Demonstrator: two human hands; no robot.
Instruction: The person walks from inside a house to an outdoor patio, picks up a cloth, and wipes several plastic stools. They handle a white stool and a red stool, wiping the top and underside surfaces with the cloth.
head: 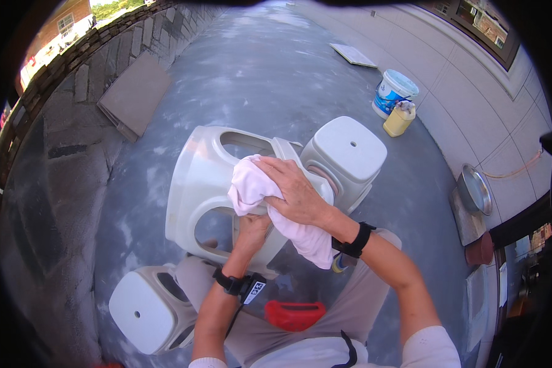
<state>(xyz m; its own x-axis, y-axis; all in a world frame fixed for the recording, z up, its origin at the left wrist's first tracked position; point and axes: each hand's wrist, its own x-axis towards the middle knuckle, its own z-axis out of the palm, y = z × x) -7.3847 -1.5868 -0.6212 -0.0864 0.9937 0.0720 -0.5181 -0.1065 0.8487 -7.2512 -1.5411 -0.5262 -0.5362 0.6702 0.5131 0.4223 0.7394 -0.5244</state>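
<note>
A large off-white plastic stool [195,177] lies tipped over in front of my knees, with the rounded openings in its sides showing. My right hand [296,191] holds a pale pink cloth [253,184] bunched against the stool. The cloth's loose end hangs down below my wrist. My left hand [253,232] grips the stool beside one opening, just below the cloth; its fingertips are partly hidden. Beyond my right hand stands a smaller white plastic stool [345,147] with a hole in its seat. Another small white stool [140,313] lies tilted by my left leg.
A blue-and-white bucket [388,99] and a yellow jug [399,120] stand near the tiled wall at right. Farther down that wall is a metal basin [474,189]. Flat slabs [135,94] lie at left. A red plastic object [295,317] sits between my legs.
</note>
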